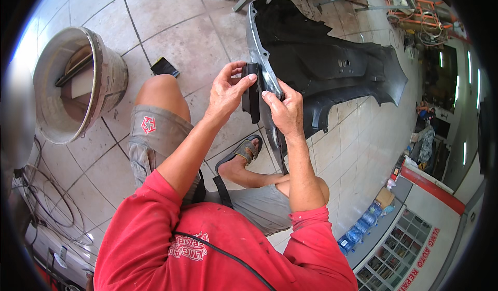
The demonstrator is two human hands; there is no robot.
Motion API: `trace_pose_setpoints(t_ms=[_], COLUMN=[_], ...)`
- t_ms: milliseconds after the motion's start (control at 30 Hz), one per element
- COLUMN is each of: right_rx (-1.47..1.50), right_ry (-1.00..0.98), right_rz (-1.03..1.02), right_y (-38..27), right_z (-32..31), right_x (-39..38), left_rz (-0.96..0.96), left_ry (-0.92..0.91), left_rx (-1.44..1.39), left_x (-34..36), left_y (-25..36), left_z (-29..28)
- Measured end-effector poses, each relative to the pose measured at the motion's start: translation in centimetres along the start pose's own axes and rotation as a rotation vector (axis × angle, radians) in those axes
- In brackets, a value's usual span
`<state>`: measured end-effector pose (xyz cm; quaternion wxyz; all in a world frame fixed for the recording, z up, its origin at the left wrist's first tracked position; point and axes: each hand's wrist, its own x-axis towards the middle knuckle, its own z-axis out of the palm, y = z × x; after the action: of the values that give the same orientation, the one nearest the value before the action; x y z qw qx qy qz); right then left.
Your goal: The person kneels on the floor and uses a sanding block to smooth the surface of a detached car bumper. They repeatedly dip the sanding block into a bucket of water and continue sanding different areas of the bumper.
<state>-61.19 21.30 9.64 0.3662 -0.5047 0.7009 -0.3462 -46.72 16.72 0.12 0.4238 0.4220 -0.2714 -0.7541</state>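
Left hand (226,91) grasps a slim black block (251,96) between thumb and fingers, its lower end jutting free below them. Right hand (284,107) pinches the rim of a dark car body panel (321,57), thumb on the near side, fingers curled behind. The block lies lengthwise just beside that rim; whether the 2 touch, I cannot tell.

From the hands the panel spreads rightward over the tiled floor (340,158); pale grey shows along its near rim, and what bears its far end is hidden. Just below the hands, a sandal (248,152) is on a foot near the panel's lower corner.

Beyond the knee in grey shorts (161,127), a small black and yellow packet (165,68) lies on the floor. Toward the floor's left edge stands a scuffed bucket (113,73) with flat pieces inside. Farther off, blue-tinted plastic bottles (363,223) line the floor's right edge beside a cardboard box (385,197); an orange metal frame (426,17) stands near its upper right corner.
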Motion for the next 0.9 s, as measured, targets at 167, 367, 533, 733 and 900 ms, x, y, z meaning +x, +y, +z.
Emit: trace_pose_setpoints(t_ms=[167, 367, 533, 733, 900], right_rx=[-0.025, 0.007, -0.063, -0.051, 0.060], right_ry=[-0.049, 0.021, -0.045, -0.096, -0.097], right_rz=[0.065, -0.105, -0.019, 0.086, -0.011], right_y=[-1.3, -0.1, -0.6, -1.2, 0.5], right_z=[-0.1, 0.1, -0.5, -0.8, -1.0], right_x=[-0.4, -0.8, 0.1, 0.5, 1.3], left_rz=[0.073, 0.140, 0.116, 0.156, 0.131], left_ry=[0.082, 0.086, 0.225, 0.251, 0.187], left_rx=[0.055, 0.318, 0.187, 0.362, 0.317], left_x=[1.2, -4.9, 1.2, 0.8, -3.0], left_y=[-0.7, -0.4, -0.4, -0.8, 0.3], left_z=[0.8, 3.2, 3.2, 2.9, 4.3])
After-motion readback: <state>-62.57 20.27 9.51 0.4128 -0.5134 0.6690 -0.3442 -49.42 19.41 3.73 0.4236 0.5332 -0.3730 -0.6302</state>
